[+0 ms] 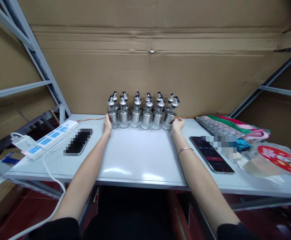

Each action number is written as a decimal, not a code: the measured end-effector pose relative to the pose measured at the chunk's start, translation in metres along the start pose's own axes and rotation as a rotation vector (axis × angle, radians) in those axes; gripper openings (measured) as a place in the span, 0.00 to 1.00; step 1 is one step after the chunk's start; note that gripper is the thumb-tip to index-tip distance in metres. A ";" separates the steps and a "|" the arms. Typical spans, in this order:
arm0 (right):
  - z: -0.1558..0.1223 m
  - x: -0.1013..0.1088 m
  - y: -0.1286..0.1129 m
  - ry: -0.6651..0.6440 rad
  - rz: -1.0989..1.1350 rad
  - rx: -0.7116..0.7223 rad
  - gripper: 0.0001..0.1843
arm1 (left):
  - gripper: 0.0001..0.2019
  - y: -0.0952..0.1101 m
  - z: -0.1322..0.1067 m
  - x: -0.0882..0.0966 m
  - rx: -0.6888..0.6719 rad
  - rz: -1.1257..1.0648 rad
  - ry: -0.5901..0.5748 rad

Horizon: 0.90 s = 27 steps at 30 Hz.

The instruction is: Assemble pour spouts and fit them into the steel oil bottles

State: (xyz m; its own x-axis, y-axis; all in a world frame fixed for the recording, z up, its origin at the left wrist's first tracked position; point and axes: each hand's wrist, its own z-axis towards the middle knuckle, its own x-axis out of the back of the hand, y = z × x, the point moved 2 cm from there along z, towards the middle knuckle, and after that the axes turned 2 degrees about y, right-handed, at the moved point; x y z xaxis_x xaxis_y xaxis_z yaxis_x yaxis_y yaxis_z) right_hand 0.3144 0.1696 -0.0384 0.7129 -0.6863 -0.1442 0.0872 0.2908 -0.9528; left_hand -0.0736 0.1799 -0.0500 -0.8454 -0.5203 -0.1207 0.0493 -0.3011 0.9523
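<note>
Two rows of glass oil bottles with steel sleeves and silver, black-levered pour spouts stand at the back of the white table. My left hand lies along the outer side of the front-left oil bottle, its fingers stretched out and partly hidden. At the other end, my right hand rests by the front-right oil bottle, fingers extended toward its outer side. This bottle leans slightly to the right. The rear row is mostly covered by the front one.
A white power strip with a plugged-in charger and cable lies left, beside a phone. On the right are another phone, a patterned pouch and a red-lidded tub. Cardboard walls the back; metal shelf posts flank it.
</note>
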 end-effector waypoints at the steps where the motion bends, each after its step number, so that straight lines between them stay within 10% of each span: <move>1: 0.000 0.001 0.000 0.032 -0.006 -0.004 0.19 | 0.17 0.002 -0.001 0.001 -0.018 0.023 0.012; 8: 0.003 0.003 -0.007 0.019 0.036 -0.061 0.18 | 0.14 0.027 -0.015 0.009 -0.255 0.207 0.029; 18: -0.014 0.001 -0.015 -0.143 0.191 -0.195 0.18 | 0.13 0.027 -0.069 -0.036 -0.476 0.619 -0.719; 27: -0.048 -0.003 -0.036 -0.526 0.285 -0.383 0.38 | 0.14 0.031 -0.075 -0.035 -0.471 0.783 -0.902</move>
State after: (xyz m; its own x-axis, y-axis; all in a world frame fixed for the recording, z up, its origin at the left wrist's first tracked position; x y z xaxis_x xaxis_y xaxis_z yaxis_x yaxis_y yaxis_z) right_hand 0.2755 0.1295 -0.0163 0.9214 -0.1776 -0.3456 -0.3345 0.0902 -0.9381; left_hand -0.0024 0.1290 -0.0369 -0.5560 -0.0190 0.8309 0.7201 -0.5102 0.4702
